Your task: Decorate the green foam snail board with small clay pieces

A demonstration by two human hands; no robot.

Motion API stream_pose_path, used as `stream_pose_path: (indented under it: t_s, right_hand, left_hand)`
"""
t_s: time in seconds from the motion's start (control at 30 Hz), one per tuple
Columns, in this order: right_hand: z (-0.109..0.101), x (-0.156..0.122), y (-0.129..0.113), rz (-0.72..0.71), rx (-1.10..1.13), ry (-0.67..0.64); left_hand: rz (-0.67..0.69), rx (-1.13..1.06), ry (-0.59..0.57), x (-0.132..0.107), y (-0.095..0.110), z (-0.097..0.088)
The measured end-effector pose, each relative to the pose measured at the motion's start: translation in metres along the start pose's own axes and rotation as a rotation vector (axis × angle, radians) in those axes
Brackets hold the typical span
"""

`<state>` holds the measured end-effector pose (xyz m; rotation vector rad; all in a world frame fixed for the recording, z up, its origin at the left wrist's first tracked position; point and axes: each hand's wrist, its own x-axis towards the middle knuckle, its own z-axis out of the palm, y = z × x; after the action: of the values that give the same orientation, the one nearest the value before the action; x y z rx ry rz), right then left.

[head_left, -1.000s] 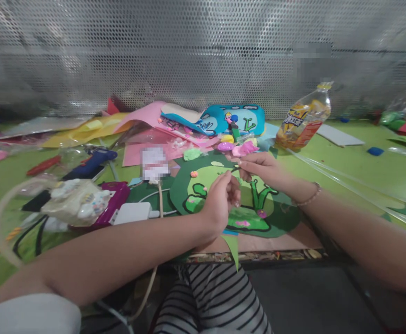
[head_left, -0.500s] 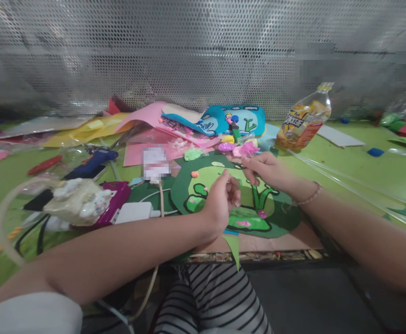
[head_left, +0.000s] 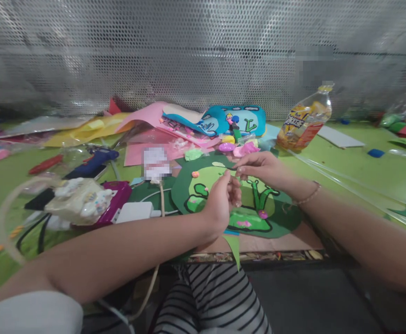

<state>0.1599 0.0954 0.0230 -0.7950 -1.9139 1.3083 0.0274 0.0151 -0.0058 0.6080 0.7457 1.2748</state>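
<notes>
My left hand (head_left: 222,199) is over the middle of a green craft picture (head_left: 286,222), fingers curled in and thumb raised. Whatever it may hold is hidden. My right hand (head_left: 261,170) comes in from the right, thumb and fingers pinched. A thin dark strand (head_left: 229,168) shows at its fingertips, just above the left thumb. The picture has a dark green border, a light green centre and black-outlined green plant shapes (head_left: 260,197). An orange clay blob (head_left: 195,174) and a purple flower (head_left: 263,214) are on it.
Behind the picture lie pink clay (head_left: 246,149), purple clay (head_left: 226,147) and a blue craft picture (head_left: 237,120). A tilted plastic bottle (head_left: 305,120) stands at the back right. Left are a blue glue gun (head_left: 96,160), a white charger (head_left: 135,212) and cables. A perforated metal wall (head_left: 203,55) rises behind.
My right hand has moved slightly left and its fingers have come closer to my left thumb. My left hand stays almost in place.
</notes>
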Motion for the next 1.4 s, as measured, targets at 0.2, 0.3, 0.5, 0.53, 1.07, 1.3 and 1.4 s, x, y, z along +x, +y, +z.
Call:
stream_pose_path:
  t_s: [0.2, 0.3, 0.5, 0.53, 1.07, 1.3, 1.4]
  right_hand:
    - [0.001, -0.002, -0.003, 0.014, -0.008, 0.013]
    - [0.001, -0.005, -0.006, 0.032, -0.072, 0.017]
    - [0.0, -0.008, -0.008, 0.025, -0.248, 0.001]
    - [0.0, -0.008, -0.008, 0.021, -0.26, -0.002]
    - [-0.001, -0.005, -0.008, -0.018, -0.204, -0.2]
    - [0.0, -0.006, -0.008, 0.005, -0.347, -0.176]
    - [0.0, -0.007, -0.007, 0.011, -0.395, -0.171]
  left_hand:
    - [-0.008, 0.003, 0.006, 0.0, 0.001, 0.0]
    - [-0.009, 0.002, 0.003, 0.0, 0.0, 0.0]
    - [-0.014, 0.003, 0.004, 0.001, 0.0, 0.001]
    - [-0.014, 0.002, 0.008, 0.001, 0.0, 0.001]
    - [-0.004, 0.004, 0.003, 0.002, -0.001, 0.003]
    - [0.022, 0.096, 0.025, 0.003, -0.002, 0.002]
    - [0.024, 0.108, 0.029, 0.003, -0.003, 0.003]
